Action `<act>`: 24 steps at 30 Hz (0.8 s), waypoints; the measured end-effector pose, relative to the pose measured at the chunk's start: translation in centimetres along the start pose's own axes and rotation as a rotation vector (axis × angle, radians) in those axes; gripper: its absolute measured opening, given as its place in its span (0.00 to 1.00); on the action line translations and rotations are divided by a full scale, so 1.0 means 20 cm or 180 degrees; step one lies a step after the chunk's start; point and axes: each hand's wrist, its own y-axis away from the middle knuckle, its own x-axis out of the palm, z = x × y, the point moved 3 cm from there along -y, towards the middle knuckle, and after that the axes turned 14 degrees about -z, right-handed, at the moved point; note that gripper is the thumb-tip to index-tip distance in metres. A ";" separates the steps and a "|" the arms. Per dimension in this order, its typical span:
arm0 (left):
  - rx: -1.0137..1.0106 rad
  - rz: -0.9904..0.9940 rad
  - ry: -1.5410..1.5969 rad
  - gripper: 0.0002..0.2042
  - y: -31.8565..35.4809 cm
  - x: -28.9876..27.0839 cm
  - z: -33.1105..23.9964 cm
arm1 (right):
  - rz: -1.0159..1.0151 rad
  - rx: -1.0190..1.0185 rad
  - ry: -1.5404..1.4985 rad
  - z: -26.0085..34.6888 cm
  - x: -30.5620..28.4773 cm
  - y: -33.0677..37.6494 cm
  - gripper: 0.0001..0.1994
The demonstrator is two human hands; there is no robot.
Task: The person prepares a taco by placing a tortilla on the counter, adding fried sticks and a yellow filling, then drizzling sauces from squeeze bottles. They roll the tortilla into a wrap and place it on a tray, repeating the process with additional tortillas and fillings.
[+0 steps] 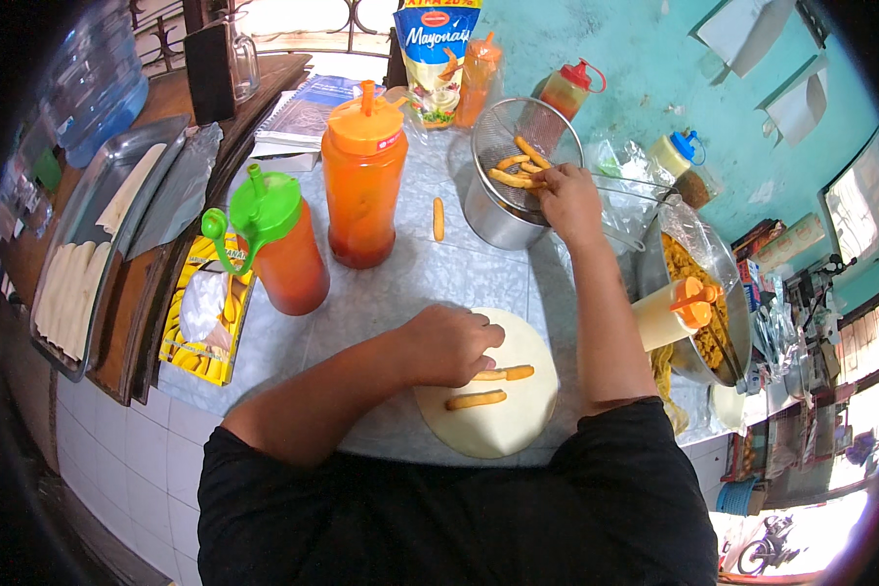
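Resting my left hand [449, 344], loosely curled and holding nothing, on the wrap [493, 425] at lower centre, I pinch a fry [514, 179] in the strainer [523, 146] with my right hand [566, 200]. Grease could make it slip onto the marbled table [400, 283]; teal wall [645, 68] upper right.

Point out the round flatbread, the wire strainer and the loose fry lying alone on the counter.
flatbread [498, 430]: head view, bare lower part of the disc.
wire strainer [503, 132]: head view, mesh wall left of the fries.
loose fry [439, 219]: head view, middle of the stick.
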 end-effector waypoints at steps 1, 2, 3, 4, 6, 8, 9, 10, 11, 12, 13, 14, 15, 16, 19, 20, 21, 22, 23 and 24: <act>0.0075 -0.0059 -0.0001 0.12 0.00 0.00 0.00 | -0.0281 -0.0052 -0.0066 -0.01 0.00 0.00 0.10; 0.0149 -0.0117 -0.0002 0.12 -0.01 0.00 0.00 | -0.0561 -0.0105 -0.0133 -0.04 0.02 0.01 0.10; 0.0201 -0.0183 -0.0012 0.11 -0.01 0.00 0.00 | -0.0834 -0.0170 -0.0222 -0.02 0.00 0.00 0.10; 0.0189 -0.0182 -0.0062 0.11 0.00 -0.01 0.00 | -0.0672 -0.0081 -0.0109 -0.02 0.00 0.00 0.09; 0.0174 -0.0179 -0.0152 0.11 0.00 -0.01 0.00 | -0.0347 0.0099 0.0133 -0.03 -0.04 0.00 0.08; 0.0172 -0.0178 -0.0245 0.11 0.00 0.00 0.02 | -0.0186 0.0122 0.0201 -0.03 -0.04 0.01 0.08; 0.0175 -0.0175 -0.0294 0.10 0.00 0.00 0.02 | -0.0109 0.0137 0.0237 -0.03 -0.04 0.00 0.08; 0.0140 -0.0127 -0.0320 0.10 0.00 0.00 0.02 | -0.0037 0.0197 0.0236 -0.04 -0.04 0.00 0.09; 0.0103 -0.0079 -0.0346 0.10 0.00 -0.01 0.01 | 0.0036 0.0257 0.0234 -0.04 -0.05 0.00 0.09; 0.0070 -0.0031 -0.0373 0.10 -0.01 -0.01 0.01 | 0.0105 0.0319 0.0233 -0.05 -0.05 0.00 0.09; 0.0055 0.0003 -0.0390 0.10 -0.01 -0.01 0.01 | 0.0177 0.0375 0.0234 -0.07 -0.05 0.00 0.09; 0.0040 0.0036 -0.0407 0.10 -0.01 -0.01 0.01 | 0.0249 0.0430 0.0236 -0.10 -0.03 0.00 0.10; 0.0015 0.0069 -0.0430 0.10 -0.01 -0.01 0.01 | 0.0322 0.0481 0.0226 -0.09 -0.03 -0.01 0.10; -0.0030 0.0129 -0.0463 0.10 -0.02 -0.02 0.01 | 0.0443 0.0513 0.0257 -0.09 -0.03 -0.02 0.10; -0.0119 0.0240 -0.0536 0.10 -0.02 -0.04 0.00 | 0.0578 0.0537 0.0360 -0.08 -0.04 -0.02 0.12; -0.0123 0.0229 -0.0544 0.10 -0.02 -0.04 0.00 | 0.0474 0.0494 0.0398 -0.07 -0.04 -0.02 0.12; -0.0129 0.0223 -0.0549 0.10 -0.02 -0.04 0.00 | 0.0375 0.0454 0.0434 -0.05 -0.05 -0.01 0.13; -0.0134 0.0227 -0.0562 0.10 -0.02 -0.05 0.00 | 0.0321 0.0291 0.0605 -0.03 -0.04 0.00 0.13; -0.0138 0.0231 -0.0575 0.10 -0.02 -0.05 0.00 | 0.0265 0.0129 0.0776 -0.01 -0.04 0.01 0.13; -0.0142 0.0245 -0.0588 0.10 -0.02 -0.05 0.00 | 0.0214 -0.0024 0.0944 0.01 -0.03 0.01 0.13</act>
